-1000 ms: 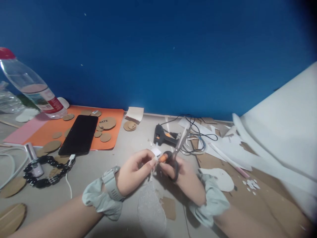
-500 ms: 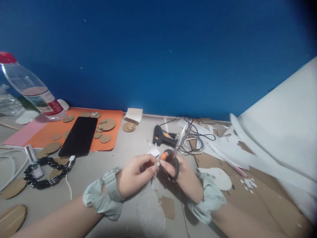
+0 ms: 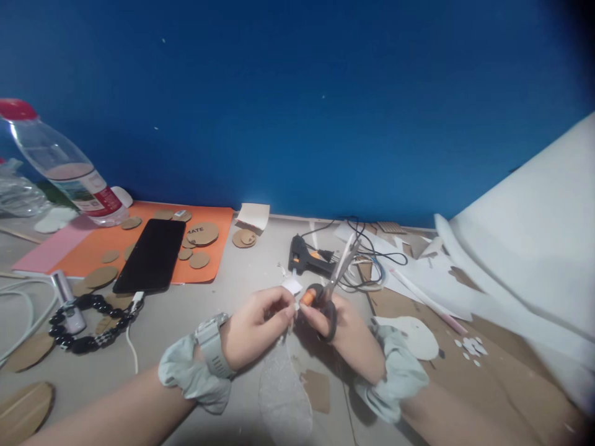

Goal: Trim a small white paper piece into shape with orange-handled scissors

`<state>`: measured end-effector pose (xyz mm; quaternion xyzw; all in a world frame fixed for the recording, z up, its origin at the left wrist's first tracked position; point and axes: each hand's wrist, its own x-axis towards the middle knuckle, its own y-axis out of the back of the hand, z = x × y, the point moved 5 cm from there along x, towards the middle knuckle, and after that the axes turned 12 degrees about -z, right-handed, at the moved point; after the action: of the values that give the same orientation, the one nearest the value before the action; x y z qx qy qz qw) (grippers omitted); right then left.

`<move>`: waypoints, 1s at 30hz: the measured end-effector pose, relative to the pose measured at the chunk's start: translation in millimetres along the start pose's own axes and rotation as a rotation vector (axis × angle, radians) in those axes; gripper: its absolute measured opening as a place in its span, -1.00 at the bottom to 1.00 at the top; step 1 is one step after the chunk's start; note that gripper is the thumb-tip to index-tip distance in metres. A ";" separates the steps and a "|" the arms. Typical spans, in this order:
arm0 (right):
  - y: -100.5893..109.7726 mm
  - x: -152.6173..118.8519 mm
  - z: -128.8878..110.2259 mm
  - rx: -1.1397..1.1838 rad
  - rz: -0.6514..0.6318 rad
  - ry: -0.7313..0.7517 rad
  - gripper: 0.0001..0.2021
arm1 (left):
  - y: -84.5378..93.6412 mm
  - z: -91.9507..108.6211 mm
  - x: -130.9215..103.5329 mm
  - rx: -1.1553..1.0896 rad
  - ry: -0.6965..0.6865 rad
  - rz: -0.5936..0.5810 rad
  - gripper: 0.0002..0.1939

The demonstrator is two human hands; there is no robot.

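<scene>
Pinched together, the fingers of my left hand (image 3: 260,322) hold a tiny white piece (image 3: 296,306). My right hand (image 3: 341,325) has scissors (image 3: 341,272) hooked on it, with black and orange handles and blades pointing up and away. Its fingertips are close to the white piece; whether they touch it is unclear. Beyond my hands lies a black glue gun (image 3: 309,258), with a small white paper (image 3: 292,285) near its nozzle. A translucent glittery sheet (image 3: 284,396) lies below my hands, beside a small cardboard piece (image 3: 317,390).
On the left are a phone (image 3: 151,255) on an orange folder (image 3: 223,238), cardboard discs (image 3: 203,233), a bottle (image 3: 77,176) and a black bead bracelet (image 3: 83,344). Cables (image 3: 376,272), white paper (image 3: 437,279), a white cutout (image 3: 411,336) and small white pieces (image 3: 473,347) are at the right.
The whole view has shifted slightly, so things appear a little further right. The scissor blades look slightly more apart. Both hands keep nearly the same pose.
</scene>
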<state>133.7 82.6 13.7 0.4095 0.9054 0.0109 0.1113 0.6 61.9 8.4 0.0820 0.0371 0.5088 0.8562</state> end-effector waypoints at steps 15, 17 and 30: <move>0.9 -2.0 -3.2 -0.038 0.017 0.053 -0.71 | 2.6 2.6 -1.3 -0.024 -0.028 0.045 -0.81; -3.6 -3.0 -4.0 -0.023 -0.070 0.076 -0.64 | 6.6 4.5 -2.7 -0.041 -0.055 0.115 -0.82; -14.2 -3.4 3.8 -0.347 -0.349 0.109 -0.67 | 10.9 5.7 -6.9 -0.040 -0.088 0.220 -0.85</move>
<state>126.1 70.4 9.1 0.2204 0.9517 0.1687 0.1309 -11.3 60.4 15.8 0.0905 -0.0200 0.5963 0.7974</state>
